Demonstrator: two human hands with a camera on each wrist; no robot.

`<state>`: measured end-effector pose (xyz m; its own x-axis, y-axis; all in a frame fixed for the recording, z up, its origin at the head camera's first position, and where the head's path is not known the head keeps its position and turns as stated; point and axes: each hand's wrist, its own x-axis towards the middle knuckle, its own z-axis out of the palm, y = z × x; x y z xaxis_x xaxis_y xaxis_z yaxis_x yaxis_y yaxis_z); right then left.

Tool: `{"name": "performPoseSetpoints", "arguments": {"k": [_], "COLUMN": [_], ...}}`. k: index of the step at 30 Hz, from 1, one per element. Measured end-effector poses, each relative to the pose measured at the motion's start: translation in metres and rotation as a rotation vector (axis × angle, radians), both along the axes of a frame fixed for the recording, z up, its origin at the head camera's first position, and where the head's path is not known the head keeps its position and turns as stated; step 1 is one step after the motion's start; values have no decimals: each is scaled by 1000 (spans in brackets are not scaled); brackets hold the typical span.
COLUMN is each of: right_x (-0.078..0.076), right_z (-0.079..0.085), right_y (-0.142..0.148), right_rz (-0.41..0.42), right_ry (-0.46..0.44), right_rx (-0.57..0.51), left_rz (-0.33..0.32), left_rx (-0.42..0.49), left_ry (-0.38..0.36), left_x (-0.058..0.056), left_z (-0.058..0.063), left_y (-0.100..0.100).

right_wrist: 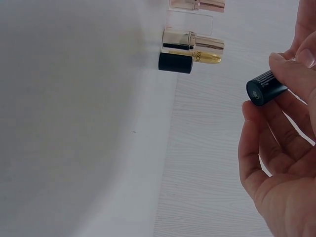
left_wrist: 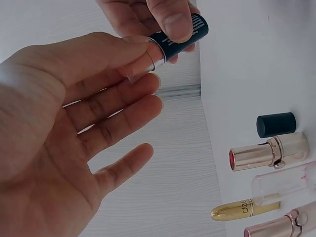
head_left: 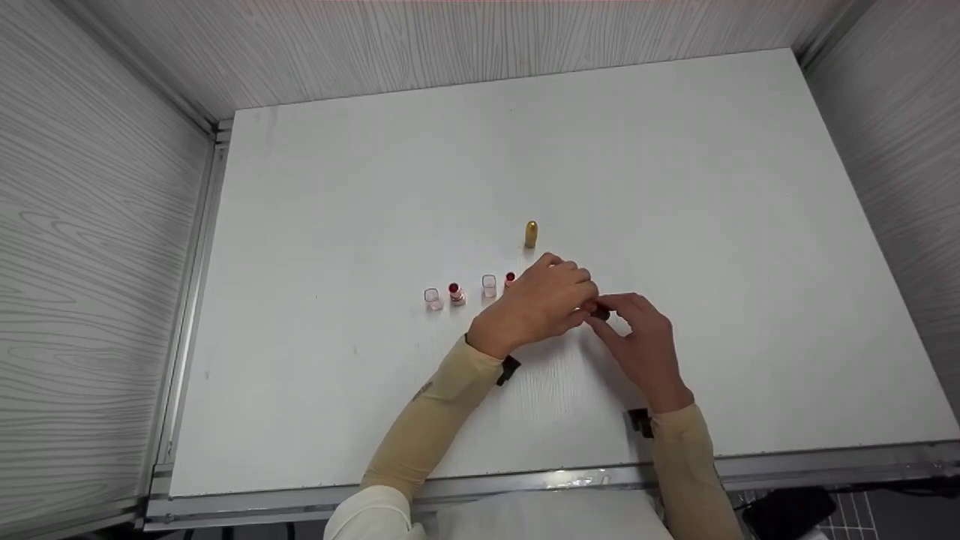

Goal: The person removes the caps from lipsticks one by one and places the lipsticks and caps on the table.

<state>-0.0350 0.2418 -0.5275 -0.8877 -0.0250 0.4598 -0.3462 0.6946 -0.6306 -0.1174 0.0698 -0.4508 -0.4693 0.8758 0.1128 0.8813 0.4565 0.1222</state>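
Note:
Both hands meet over the white table on one dark lipstick tube (left_wrist: 185, 38). My right hand (head_left: 649, 341) grips its dark body (right_wrist: 268, 88) between thumb and fingers. With thumb and forefinger, my left hand (head_left: 536, 307) pinches the coral and silver end (left_wrist: 150, 59); its other fingers are spread and loosely bent. Whether that coral part is the bare stick or a sleeve, I cannot tell. A separate dark cap (left_wrist: 276, 125) stands on the table, hidden in the head view. Beside it is an uncapped rose-gold lipstick (left_wrist: 252, 157).
Left of the hands stand another rose-gold lipstick (head_left: 456, 295) and two clear caps, one farther left (head_left: 433, 300) and one nearer (head_left: 489, 286). A gold lipstick (head_left: 531, 235) stands upright beyond the left hand. Wood-grain panels (head_left: 450, 45) border the table.

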Motion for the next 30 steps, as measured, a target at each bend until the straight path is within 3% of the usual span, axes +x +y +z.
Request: {"name": "performPoseSetpoints", "arguments": {"k": [7,18,30], "right_x": [0,0,6], "right_z": [0,-2,-5], "right_y": [0,3,8], "right_rz": [5,-26,-76], "right_ry": [5,-23,-99], "right_rx": [-18,-6,-7], "left_rz": [-10,-4,43], "left_rx": [14,5,89], "left_ry": [-16,-4,39], "left_x": [-1,-4,-19], "left_z": [0,9,16], "left_y": [-1,-2,-9]}}
